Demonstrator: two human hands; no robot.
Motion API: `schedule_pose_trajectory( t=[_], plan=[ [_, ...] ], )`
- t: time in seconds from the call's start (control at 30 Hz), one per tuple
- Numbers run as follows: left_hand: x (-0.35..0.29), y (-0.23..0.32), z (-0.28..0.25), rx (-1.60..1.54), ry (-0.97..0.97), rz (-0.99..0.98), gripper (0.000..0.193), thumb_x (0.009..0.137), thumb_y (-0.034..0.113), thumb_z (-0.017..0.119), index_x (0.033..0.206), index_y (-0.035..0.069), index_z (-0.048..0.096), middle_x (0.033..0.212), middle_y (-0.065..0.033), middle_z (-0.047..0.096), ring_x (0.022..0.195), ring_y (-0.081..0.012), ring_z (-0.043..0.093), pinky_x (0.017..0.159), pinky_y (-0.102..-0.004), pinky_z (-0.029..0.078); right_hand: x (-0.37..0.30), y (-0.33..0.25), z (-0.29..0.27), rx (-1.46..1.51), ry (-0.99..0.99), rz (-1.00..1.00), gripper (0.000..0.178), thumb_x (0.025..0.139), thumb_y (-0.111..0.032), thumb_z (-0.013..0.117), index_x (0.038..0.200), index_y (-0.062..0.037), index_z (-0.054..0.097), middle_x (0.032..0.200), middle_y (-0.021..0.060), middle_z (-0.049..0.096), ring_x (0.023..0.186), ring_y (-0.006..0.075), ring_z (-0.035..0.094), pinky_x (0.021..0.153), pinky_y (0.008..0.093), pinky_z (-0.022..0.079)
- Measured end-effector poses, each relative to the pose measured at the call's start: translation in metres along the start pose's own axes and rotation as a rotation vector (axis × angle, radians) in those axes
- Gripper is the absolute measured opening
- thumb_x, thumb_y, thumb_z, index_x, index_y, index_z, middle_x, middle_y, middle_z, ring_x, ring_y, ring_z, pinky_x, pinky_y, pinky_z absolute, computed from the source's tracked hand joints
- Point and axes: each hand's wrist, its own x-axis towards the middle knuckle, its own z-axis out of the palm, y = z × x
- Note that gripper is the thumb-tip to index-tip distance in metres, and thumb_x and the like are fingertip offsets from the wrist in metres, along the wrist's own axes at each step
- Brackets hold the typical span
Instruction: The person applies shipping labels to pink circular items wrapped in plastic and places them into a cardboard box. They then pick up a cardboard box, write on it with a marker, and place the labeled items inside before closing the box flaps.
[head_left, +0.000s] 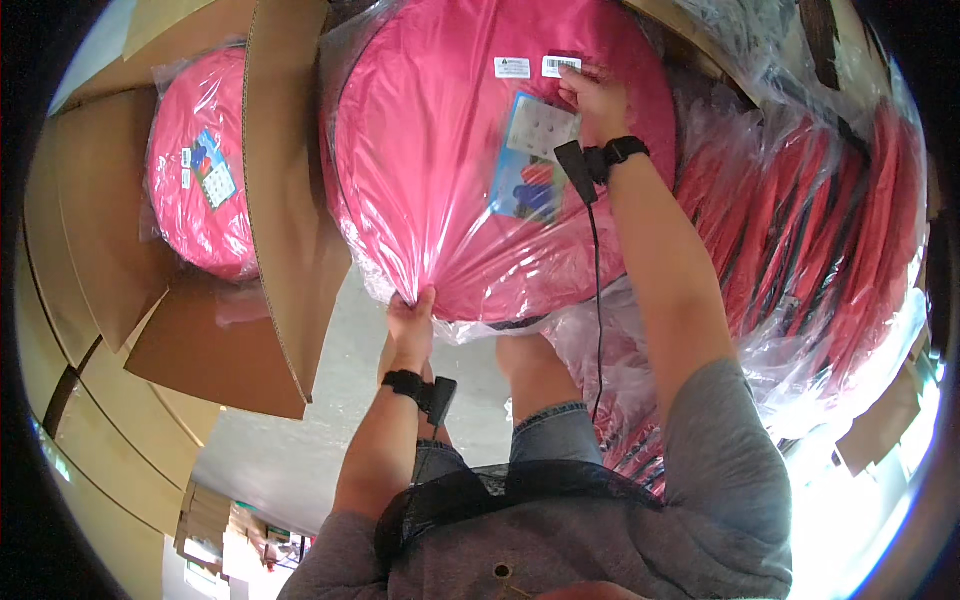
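Observation:
A large round pink fabric disc (440,170) wrapped in clear plastic is held up in front of me. My left hand (412,322) pinches its lower edge through the plastic. My right hand (598,100) rests flat on its upper right face, fingertips at a white barcode sticker (561,66), beside a blue and white printed card (535,160). Both wrists wear black bands with small black devices, and a cable runs down from the right one.
An open cardboard box (280,200) on the left holds another bagged pink disc (200,165). A stack of several bagged pink discs (810,240) stands on edge at the right. Flat cardboard sheets (70,380) lie at the far left. Grey floor (300,440) shows below.

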Motion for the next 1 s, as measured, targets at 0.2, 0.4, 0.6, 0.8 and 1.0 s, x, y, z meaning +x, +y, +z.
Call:
schedule_pose_trajectory(
  t=[0.2,0.4,0.6,0.8,1.0],
  plan=[
    [-0.049,-0.035,-0.023,-0.02,0.042,-0.077,0.046,0.077,0.001,0.06,0.119,-0.002,0.041,0.111,-0.0117,0.052,0.1,-0.0196,0.049,0.088,-0.0298,0.036,-0.01,0.033,-0.01,0.006,-0.051,0.005,0.015,0.073,-0.006,0.066,0.082,-0.002,0.055,0.074,0.0049,0.057,0.063,0.0126,0.055,0.059,0.0238,0.048],
    [-0.041,-0.038,-0.047,0.022,0.028,-0.179,0.04,0.078,0.008,0.061,0.114,0.0,0.045,0.104,-0.0079,0.055,0.095,-0.0171,0.051,0.084,-0.031,0.04,-0.054,0.056,-0.002,-0.187,-0.098,-0.013,0.013,0.071,-0.006,0.066,0.076,0.002,0.057,0.069,0.0067,0.06,0.058,0.0121,0.055,0.051,0.0242,0.044],
    [-0.023,-0.072,-0.067,0.119,-0.052,-0.13,0.038,0.075,0.018,0.066,0.106,0.003,0.049,0.095,-0.0034,0.057,0.081,-0.0128,0.054,0.07,-0.0277,0.046,-0.058,0.069,0.007,-0.177,0.023,-0.017,0.019,0.07,-0.008,0.069,0.08,0.0001,0.056,0.071,0.0043,0.058,0.058,0.0096,0.051,0.051,0.0223,0.041],
    [-0.024,-0.065,-0.065,0.093,-0.059,-0.228,0.049,0.075,0.008,0.065,0.117,0.001,0.041,0.103,-0.0094,0.055,0.091,-0.0174,0.055,0.077,-0.0286,0.046,-0.058,0.073,0.019,-0.314,0.123,-0.063,0.025,0.067,-0.012,0.073,0.08,0.001,0.056,0.07,0.0044,0.059,0.059,0.0099,0.052,0.05,0.0234,0.041],
    [-0.032,-0.043,-0.052,0.023,-0.034,-0.237,0.045,0.075,0.012,0.065,0.112,0.002,0.044,0.1,-0.0067,0.055,0.087,-0.0151,0.055,0.073,-0.0273,0.046,-0.05,0.08,0.023,-0.703,0.103,-0.205,0.039,0.061,-0.022,0.077,0.083,0.003,0.056,0.074,0.0109,0.062,0.065,0.0169,0.059,0.055,0.0287,0.046]
  ],
)
